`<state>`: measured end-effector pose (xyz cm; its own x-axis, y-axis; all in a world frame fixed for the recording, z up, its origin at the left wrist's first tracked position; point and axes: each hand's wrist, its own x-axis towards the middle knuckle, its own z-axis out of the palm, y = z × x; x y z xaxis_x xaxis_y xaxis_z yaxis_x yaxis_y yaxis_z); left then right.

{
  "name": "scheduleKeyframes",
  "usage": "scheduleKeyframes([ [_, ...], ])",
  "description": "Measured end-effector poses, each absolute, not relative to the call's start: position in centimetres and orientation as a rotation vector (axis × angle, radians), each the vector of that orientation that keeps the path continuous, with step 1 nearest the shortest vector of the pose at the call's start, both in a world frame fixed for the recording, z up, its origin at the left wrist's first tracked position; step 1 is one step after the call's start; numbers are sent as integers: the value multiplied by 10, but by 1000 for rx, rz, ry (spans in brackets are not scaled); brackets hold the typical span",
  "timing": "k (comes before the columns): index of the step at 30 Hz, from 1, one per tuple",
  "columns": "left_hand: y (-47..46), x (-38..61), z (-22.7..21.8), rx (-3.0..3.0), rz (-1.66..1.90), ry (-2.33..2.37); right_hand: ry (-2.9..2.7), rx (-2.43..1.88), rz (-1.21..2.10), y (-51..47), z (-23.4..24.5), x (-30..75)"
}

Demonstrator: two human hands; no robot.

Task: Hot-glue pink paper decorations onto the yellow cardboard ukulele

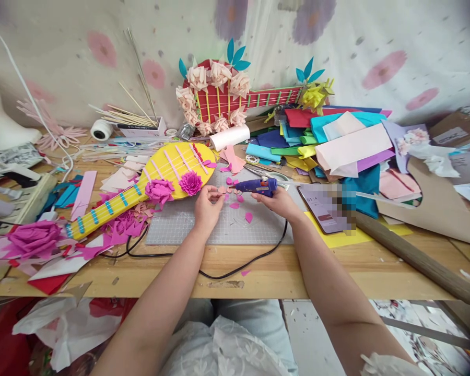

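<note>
- White top [235, 350] runs out of view
- Black cord [219, 278] loops over the mat's [180, 230] edge
- Left hand [209, 202] pinches pink piece [222, 190], outline unclear
- Right hand [277, 201] clasps glue gun [254, 186]
- Phone [317, 206] partly blurred

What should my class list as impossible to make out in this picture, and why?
- Left hand, head view: what its fingertips hold, if anything, is too small to tell.
- Glue gun, head view: its trigger is hidden by the right hand.
- Phone, head view: part of its right side is pixelated.
- Wooden handle, head view: its far end is pixelated.
- White curved object, head view: cut off by the left edge.
</note>
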<state>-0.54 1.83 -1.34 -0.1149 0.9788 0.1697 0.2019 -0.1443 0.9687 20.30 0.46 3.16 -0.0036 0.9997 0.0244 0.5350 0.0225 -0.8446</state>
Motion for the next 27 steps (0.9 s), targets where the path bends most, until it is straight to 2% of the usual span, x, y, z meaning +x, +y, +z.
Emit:
scheduleKeyframes([
  [7,15,-6,-5,1479,1315,1390,-1277,-1871,620,22,14,213],
  [15,11,0,-4,1380,1423,1254,-1502,-1973,437,24,14,209],
  [21,4,12,15,1205,1491,1102,-1628,-2005,151,3,33,220],
  [24,0,19,32,993,1534,1015,-1733,-2199,289,-11,49,222],
  [27,-5,24,47,779,1556,959,-1858,-2061,614,-19,62,209],
])
